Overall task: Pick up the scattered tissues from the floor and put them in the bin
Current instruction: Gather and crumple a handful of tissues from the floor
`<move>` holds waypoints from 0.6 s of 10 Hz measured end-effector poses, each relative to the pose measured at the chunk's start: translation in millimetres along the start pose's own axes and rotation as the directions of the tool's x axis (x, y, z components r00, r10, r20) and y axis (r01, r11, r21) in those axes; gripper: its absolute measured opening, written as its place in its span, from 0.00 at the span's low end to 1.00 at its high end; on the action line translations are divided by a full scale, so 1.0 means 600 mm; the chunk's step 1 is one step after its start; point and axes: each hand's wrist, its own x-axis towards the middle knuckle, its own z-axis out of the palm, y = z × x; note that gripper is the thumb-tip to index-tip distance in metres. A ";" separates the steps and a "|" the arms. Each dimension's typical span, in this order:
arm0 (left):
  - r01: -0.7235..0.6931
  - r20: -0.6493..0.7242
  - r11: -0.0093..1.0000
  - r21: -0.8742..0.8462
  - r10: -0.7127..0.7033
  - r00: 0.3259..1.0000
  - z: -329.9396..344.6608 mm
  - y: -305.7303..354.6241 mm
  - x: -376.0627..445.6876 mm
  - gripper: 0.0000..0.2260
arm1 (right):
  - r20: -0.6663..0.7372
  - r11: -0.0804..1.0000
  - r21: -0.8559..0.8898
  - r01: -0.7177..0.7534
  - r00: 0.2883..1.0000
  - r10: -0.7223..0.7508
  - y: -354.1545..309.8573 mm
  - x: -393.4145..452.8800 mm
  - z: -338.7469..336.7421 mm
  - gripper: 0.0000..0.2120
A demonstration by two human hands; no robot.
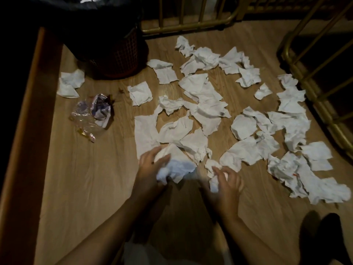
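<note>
Several crumpled white tissues [202, 96] lie scattered over the wooden floor [86, 178], mostly centre and right. A dark mesh bin [118, 56] lined with a black bag stands at the upper left. My left hand [150, 165] grips a bunch of crumpled tissues [177, 167] just above the floor at the near edge of the spread. My right hand [227, 182], blurred, curls its fingers round a small tissue [214, 180] beside it. One tissue [71, 85] lies apart, left of the bin.
A crumpled clear plastic wrapper [93, 113] lies on the floor below the bin. Brass-coloured metal rails [191, 25] run along the top, and another brass frame [322, 104] borders the right. A brown wooden ledge [24, 115] lines the left side. A dark foot [324, 238] shows bottom right.
</note>
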 end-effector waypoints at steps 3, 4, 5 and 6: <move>-0.036 0.191 0.943 0.332 -0.030 0.981 0.017 -0.008 -0.016 0.23 | 0.003 0.973 0.232 -0.010 1.000 0.009 -0.007 0.000 0.004 0.18; 0.052 0.033 0.974 0.222 -0.061 0.998 0.000 -0.017 -0.022 0.13 | -0.023 0.809 0.572 -0.139 0.983 0.185 -0.076 0.020 -0.029 0.14; 0.076 -0.166 0.997 -0.025 -0.080 0.983 -0.020 -0.005 -0.024 0.09 | -0.144 0.786 0.619 -0.006 0.982 0.121 -0.119 0.066 -0.042 0.16; 0.167 -0.315 0.978 -0.121 -0.198 0.928 -0.035 0.001 -0.016 0.17 | -0.063 0.870 0.493 0.008 0.998 0.027 -0.141 0.107 -0.008 0.21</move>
